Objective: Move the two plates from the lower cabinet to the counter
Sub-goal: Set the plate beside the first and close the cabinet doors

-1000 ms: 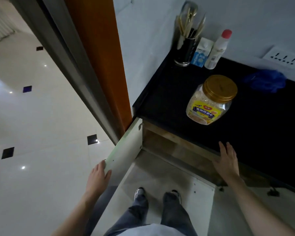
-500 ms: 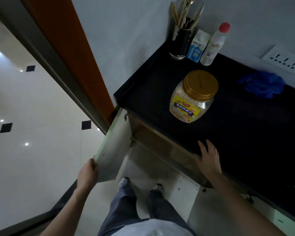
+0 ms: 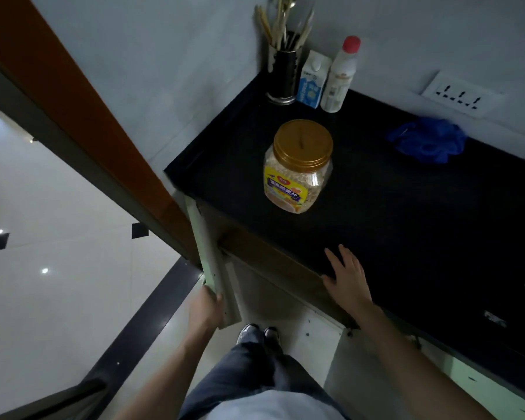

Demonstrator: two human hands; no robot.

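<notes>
My left hand [image 3: 206, 307] grips the lower edge of the pale green left cabinet door [image 3: 208, 256], which stands swung out wide, almost edge-on to me. My right hand [image 3: 347, 278] lies flat, fingers spread, on the front edge of the black counter [image 3: 406, 213]. A second cabinet door [image 3: 319, 328] hangs open below my right hand. The inside of the lower cabinet is hidden under the counter edge, and no plates are visible.
On the counter stand a gold-lidded jar of oats [image 3: 299, 166], a utensil holder [image 3: 282, 77], a small carton [image 3: 312, 80], a red-capped white bottle [image 3: 340, 77] and a blue crumpled cloth [image 3: 428, 140]. A wall socket [image 3: 461, 93] sits behind. An orange door frame [image 3: 82, 116] stands at left.
My left hand has swung the left door further open, toward the door frame. My right hand stays on the counter edge. The view has shifted left.
</notes>
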